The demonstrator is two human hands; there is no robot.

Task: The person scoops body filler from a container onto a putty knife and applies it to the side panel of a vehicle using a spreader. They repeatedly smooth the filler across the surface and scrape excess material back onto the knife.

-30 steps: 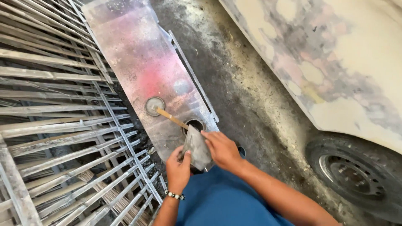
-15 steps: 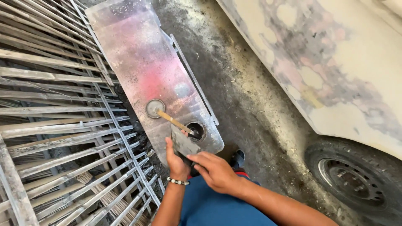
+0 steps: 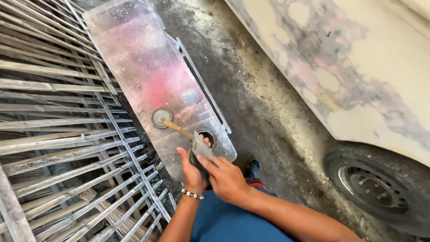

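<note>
My left hand [image 3: 191, 172], with a bead bracelet at the wrist, holds a small grey flat piece, like a scraper or a folded sheet [image 3: 199, 147], upright over the near end of a long metal panel [image 3: 148, 76]. Over the piece's lower edge lie the fingers of my right hand [image 3: 226, 177], pinching it too. Just behind the piece there is a round hole [image 3: 209, 138] in the panel. On the panel, left of my hands, a round tin lid [image 3: 161, 116] rests with a wooden stick [image 3: 177, 129] across it. Pink and red stains mark the panel's middle.
A metal gate of thin bars [image 3: 53, 134] lies flat on the left, under the panel's edge. On the right stands a pale car body with sanded filler patches [image 3: 358, 67] and its wheel [image 3: 380, 190]. Dirty concrete floor [image 3: 264, 107] runs between. My blue trousers [image 3: 228, 222] and a shoe [image 3: 253, 168] show below.
My hands have shifted slightly on the grey piece. The right hand has come up from below it to cover its lower edge, and the left hand now grips it from the left side.
</note>
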